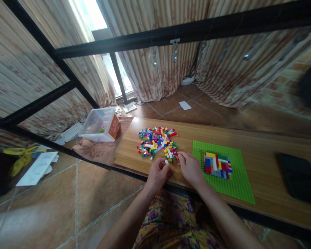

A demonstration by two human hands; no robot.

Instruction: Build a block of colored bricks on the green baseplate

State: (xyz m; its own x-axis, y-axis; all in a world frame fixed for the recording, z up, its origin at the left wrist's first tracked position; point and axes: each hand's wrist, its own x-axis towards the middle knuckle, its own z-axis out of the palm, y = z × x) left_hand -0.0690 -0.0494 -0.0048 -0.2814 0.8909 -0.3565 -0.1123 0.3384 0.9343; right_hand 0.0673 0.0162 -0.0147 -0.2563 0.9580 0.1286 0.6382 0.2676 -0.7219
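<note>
My left hand is at the near edge of the pile, thumb and forefinger pinched on a small white toy brick. My right hand rests at the pile's right edge with its fingers curled together; whatever is in them is too small to make out. Loose toy bricks in many colours lie spread in front of both hands. Right of my right hand, a green baseplate carries a low, multicoloured block of joined bricks.
The wooden board bears the bricks and baseplate, with a black phone-like slab at its right. A clear plastic box with an orange label stands to the left. Black metal bars cross in front of the curtains.
</note>
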